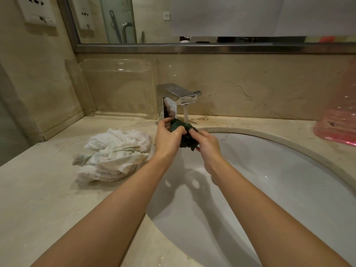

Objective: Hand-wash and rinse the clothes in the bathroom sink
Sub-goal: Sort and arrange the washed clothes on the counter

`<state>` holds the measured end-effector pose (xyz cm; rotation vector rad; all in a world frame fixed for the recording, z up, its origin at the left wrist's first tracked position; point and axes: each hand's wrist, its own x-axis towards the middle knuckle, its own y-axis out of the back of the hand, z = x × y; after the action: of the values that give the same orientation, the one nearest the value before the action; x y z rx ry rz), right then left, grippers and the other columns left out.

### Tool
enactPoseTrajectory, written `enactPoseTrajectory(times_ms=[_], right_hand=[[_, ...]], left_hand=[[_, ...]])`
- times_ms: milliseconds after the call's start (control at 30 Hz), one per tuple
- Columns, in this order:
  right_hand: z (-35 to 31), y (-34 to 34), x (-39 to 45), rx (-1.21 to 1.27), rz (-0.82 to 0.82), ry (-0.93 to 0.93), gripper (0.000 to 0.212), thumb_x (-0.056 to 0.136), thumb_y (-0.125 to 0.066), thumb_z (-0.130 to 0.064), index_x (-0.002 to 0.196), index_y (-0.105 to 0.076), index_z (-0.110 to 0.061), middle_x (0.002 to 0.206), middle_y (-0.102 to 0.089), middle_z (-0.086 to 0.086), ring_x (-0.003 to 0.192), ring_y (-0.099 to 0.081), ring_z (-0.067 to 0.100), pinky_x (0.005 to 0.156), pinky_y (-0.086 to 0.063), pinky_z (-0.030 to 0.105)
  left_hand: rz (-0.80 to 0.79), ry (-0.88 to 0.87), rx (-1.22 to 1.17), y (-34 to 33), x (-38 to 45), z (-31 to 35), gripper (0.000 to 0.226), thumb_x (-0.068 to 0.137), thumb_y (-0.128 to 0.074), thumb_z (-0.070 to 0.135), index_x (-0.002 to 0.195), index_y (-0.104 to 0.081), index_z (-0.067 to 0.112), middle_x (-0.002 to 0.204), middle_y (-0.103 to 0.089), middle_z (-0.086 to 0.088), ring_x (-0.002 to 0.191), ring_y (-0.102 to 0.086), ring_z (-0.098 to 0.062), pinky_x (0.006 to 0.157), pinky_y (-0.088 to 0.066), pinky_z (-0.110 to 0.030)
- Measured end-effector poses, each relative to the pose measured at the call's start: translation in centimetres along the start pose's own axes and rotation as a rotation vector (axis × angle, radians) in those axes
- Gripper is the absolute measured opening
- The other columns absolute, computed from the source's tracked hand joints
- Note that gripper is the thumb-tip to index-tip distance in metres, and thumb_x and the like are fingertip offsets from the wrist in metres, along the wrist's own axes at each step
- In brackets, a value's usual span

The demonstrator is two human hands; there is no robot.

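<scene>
You are gripping a small dark green cloth point(185, 135) between both hands, just above the far rim of the white sink point(289, 180) and right in front of the chrome faucet point(178, 99). Your left hand point(167, 137) is curling its fingers and thumb around the cloth's upper left end; your right hand point(207, 143) is clenching the lower right part, with dark folds poking out beneath its fingers. Neither hand is loose.

Judging from this, you are working through the scrub or wring step on this one piece, and rinsing is running alongside it: a thin stream of water point(185, 112) is falling from the spout just beyond your hands. The cloth is sitting at the near edge of that stream, and you cannot tell from here whether the water is actually striking it.

The cloth is bunched, so its shape is rough, but its long axis is running from your left hand's fingertips down toward your right palm, pointing from upper left near the faucet body to lower right over the basin.

The next move is probably calling for you to push the bundle slightly forward into the stream, then twist your hands in opposite directions along that axis.

A crumpled white towel point(113, 153) is lying on the counter point(48, 209) just to the left of your left wrist, seemingly waiting its turn.
</scene>
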<state>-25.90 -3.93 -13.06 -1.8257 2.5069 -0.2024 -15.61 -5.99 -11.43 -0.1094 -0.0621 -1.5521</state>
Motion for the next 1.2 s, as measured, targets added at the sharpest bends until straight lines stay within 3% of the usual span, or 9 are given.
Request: enactPoseTrajectory(times_ms=[67, 200, 333, 433, 567, 633, 800, 933, 1200], right_hand=[[0.2, -0.1, 0.0, -0.038, 0.039, 0.049, 0.016, 0.093, -0.062, -0.016, 0.103, -0.069, -0.006, 0.08, -0.065, -0.001, 0.069, -0.056, 0.005, 0.052, -0.041, 0.006], [0.2, -0.4, -0.2, -0.009, 0.123, 0.072, 0.018, 0.092, -0.064, -0.025, 0.101, -0.072, -0.011, 0.092, -0.071, 0.004, 0.083, -0.066, 0.013, 0.063, -0.052, 0.015], [-0.6, -0.5, -0.3, 0.138, 0.224, 0.035, 0.019, 0.095, -0.06, -0.033, 0.081, -0.068, -0.024, 0.084, -0.07, -0.002, 0.087, -0.067, 0.017, 0.075, -0.056, 0.028], [-0.9, -0.4, -0.5, 0.164, 0.224, -0.037, 0.027, 0.099, -0.052, -0.033, 0.089, -0.068, -0.014, 0.084, -0.067, 0.003, 0.078, -0.064, 0.017, 0.059, -0.051, 0.025], [-1.2, -0.6, -0.9, 0.284, 0.118, -0.157, 0.037, 0.099, -0.046, -0.037, 0.1, -0.067, -0.007, 0.093, -0.066, 0.012, 0.084, -0.062, 0.025, 0.063, -0.047, 0.032], [-1.2, -0.2, -0.9, 0.302, 0.103, -0.13, 0.045, 0.099, -0.039, -0.044, 0.089, -0.067, -0.01, 0.087, -0.066, 0.01, 0.085, -0.061, 0.024, 0.066, -0.045, 0.031], [-0.7, 0.6, -0.6, 0.23, 0.013, -0.163, 0.04, 0.09, -0.053, -0.051, 0.109, -0.062, -0.017, 0.101, -0.066, 0.01, 0.097, -0.061, 0.024, 0.086, -0.049, 0.04], [-0.6, 0.7, -0.7, 0.128, -0.077, -0.07, 0.04, 0.083, -0.063, -0.047, 0.107, -0.061, -0.016, 0.104, -0.068, 0.006, 0.096, -0.063, 0.02, 0.077, -0.05, 0.031], [-0.2, 1.8, -0.1, -0.208, -0.139, 0.049, 0.009, 0.09, -0.064, -0.029, 0.085, -0.068, -0.023, 0.078, -0.062, -0.009, 0.08, -0.053, 0.009, 0.072, -0.042, 0.023]], left_hand=[[0.007, -0.008, 0.038, 0.1, -0.1, 0.1, 0.061, 0.062, -0.059, 0.02, 0.122, -0.049, 0.022, 0.113, -0.062, -0.004, 0.107, -0.059, -0.021, 0.095, -0.051, -0.04], [-0.024, -0.033, 0.182, 0.1, -0.4, -0.1, 0.067, 0.078, -0.062, 0.012, 0.139, -0.037, 0.018, 0.124, -0.056, -0.002, 0.114, -0.055, -0.02, 0.103, -0.045, -0.042], [-0.009, -0.019, 0.199, 0.2, -0.2, -0.2, 0.093, 0.063, -0.073, 0.035, 0.144, -0.029, 0.021, 0.139, -0.046, -0.003, 0.122, -0.05, -0.02, 0.106, -0.042, -0.04], [-0.084, -0.006, 0.227, 0.0, -0.2, -0.2, 0.069, 0.077, -0.077, 0.034, 0.135, -0.045, 0.018, 0.127, -0.054, 0.001, 0.116, -0.053, -0.016, 0.098, -0.045, -0.031], [-0.174, 0.011, 0.255, 0.0, -0.2, -0.5, 0.036, 0.09, -0.067, 0.027, 0.124, -0.057, 0.018, 0.117, -0.064, -0.004, 0.108, -0.062, -0.022, 0.093, -0.054, -0.038], [-0.147, -0.01, 0.315, 0.1, -0.1, -0.6, 0.031, 0.092, -0.064, 0.03, 0.121, -0.064, 0.018, 0.112, -0.068, -0.004, 0.106, -0.063, -0.022, 0.094, -0.053, -0.038], [-0.068, -0.156, 0.471, 0.2, -0.2, -0.6, 0.033, 0.097, -0.054, 0.039, 0.105, -0.075, 0.015, 0.115, -0.059, 0.004, 0.108, -0.05, -0.011, 0.093, -0.031, -0.023], [0.02, -0.205, 0.382, 0.4, 0.0, -0.7, 0.03, 0.099, -0.049, 0.04, 0.085, -0.072, 0.025, 0.101, -0.065, 0.0, 0.098, -0.059, -0.017, 0.093, -0.045, -0.035], [0.122, -0.15, 0.179, 0.6, -0.2, 0.3, 0.03, 0.1, -0.049, 0.034, 0.115, -0.071, 0.019, 0.107, -0.071, 0.001, 0.102, -0.062, -0.014, 0.095, -0.048, -0.034]])
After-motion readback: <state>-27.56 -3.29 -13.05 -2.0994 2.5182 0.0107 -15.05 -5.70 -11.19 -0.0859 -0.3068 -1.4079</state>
